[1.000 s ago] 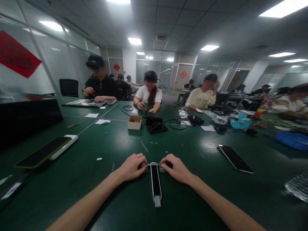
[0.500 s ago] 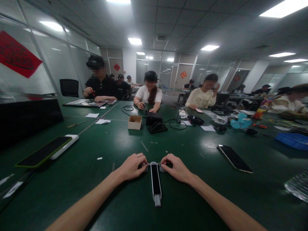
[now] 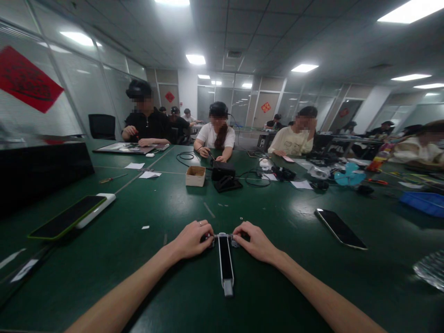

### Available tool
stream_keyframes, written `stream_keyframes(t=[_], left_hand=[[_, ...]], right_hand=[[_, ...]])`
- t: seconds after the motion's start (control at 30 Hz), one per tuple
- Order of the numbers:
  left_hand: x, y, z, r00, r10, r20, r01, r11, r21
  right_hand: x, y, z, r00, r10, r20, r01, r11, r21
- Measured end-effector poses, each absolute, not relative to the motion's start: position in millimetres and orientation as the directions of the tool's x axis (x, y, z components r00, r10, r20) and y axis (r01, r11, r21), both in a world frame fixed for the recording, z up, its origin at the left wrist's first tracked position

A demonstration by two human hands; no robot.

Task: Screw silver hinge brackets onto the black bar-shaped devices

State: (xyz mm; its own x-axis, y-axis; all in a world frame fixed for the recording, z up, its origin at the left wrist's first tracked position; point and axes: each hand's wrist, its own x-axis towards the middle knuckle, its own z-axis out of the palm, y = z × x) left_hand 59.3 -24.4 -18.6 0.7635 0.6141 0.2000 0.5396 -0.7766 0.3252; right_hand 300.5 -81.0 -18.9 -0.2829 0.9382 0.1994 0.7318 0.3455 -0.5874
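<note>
A slim white-framed device [image 3: 225,261] with a long black face and a grey tip lies on the green table [image 3: 277,300], its tip toward me. My left hand [image 3: 194,238] is closed at its far end on the left, thumb and fingers pinching a small grey side piece [image 3: 210,240]. Mirroring it on the right, my right hand [image 3: 252,240] pinches another small grey side piece [image 3: 235,243]. Thin links appear to join both pieces to the device. Fingers hide much of each piece.
Phones lie left [image 3: 69,217] and right [image 3: 340,228]. A small open box [image 3: 195,176] and a black device [image 3: 224,173] stand ahead. A blue tray [image 3: 423,203] and clear plastic [image 3: 432,270] are at right. Several people sit across the table.
The whole view has shifted slightly to the right. Both hands keep their pinch beside the device, with no clear change in its position on the table.
</note>
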Motion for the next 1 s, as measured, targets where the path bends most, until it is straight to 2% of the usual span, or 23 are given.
stream_keyframes(t=[0.47, 0.67, 0.8, 0.9, 1.0], left_hand=[[59.5, -25.4, -17.7, 0.768, 0.609, 0.2, 0.533, -0.78, 0.327], [59.8, -24.2, -17.8, 0.769, 0.608, 0.197, 0.534, -0.78, 0.326], [60.0, -23.6, -19.5, 0.77, 0.603, 0.206, 0.528, -0.785, 0.325], [60.5, -24.4, -18.4, 0.766, 0.608, 0.208, 0.534, -0.782, 0.321], [61.0, -25.2, -16.4, 0.764, 0.612, 0.205, 0.539, -0.78, 0.319]], right_hand=[[303.7, -77.9, -27.6, -0.309, 0.917, 0.252, 0.697, 0.399, -0.595], [303.3, -78.3, -27.9, -0.245, 0.917, 0.314, 0.692, 0.392, -0.606], [303.3, -77.7, -29.1, -0.295, 0.909, 0.295, 0.699, 0.416, -0.582], [303.4, -77.9, -29.3, -0.249, 0.923, 0.294, 0.697, 0.381, -0.607], [303.2, -78.5, -29.5, -0.275, 0.92, 0.279, 0.686, 0.391, -0.614]])
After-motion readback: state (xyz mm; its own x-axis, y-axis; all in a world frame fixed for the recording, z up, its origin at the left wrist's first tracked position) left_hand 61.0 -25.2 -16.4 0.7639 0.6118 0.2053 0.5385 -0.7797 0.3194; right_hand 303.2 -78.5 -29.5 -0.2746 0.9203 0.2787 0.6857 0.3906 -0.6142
